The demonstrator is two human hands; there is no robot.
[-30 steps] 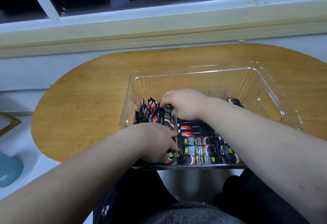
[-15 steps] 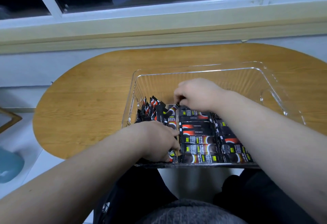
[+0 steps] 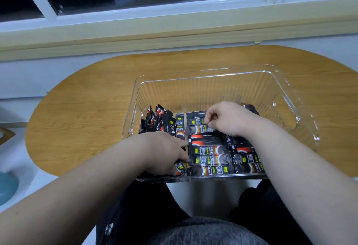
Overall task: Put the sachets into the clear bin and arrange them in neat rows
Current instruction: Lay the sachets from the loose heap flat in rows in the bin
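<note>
Head view showed the right hand [image 3: 230,118] inside the bin [image 3: 213,74], roughly at its middle, palm down, wrist bent and forearm reaching in over the near wall. Thumb and forefinger were curled together and pinched the end of one sachet [image 3: 195,121], which lay crosswise at the far end of the flat rows [image 3: 209,151].

The left hand [image 3: 166,151] sat in the bin's near left corner, knuckles up and fingers bent down among the packets. Whether it gripped one or only pressed on them could not be told. Its thumb lay along the left edge of the flat rows, as if bracing them.

Those rows filled the near half of the bin in two columns, packets stacked crosswise one behind another. A loose bunch [image 3: 158,119] stood on end against the bin's left wall, tilted and uneven. The far half of the bin held nothing but its ribbed floor.

By the look of it, the step in hand was laying the pinched sachet square as the next one in the left column. The next move probably called for pressing it flat and flush with its neighbour, then drawing another from the loose bunch.

The bin sat on the wooden tabletop [image 3: 87,99], its near wall overhanging the edge toward the person.
</note>
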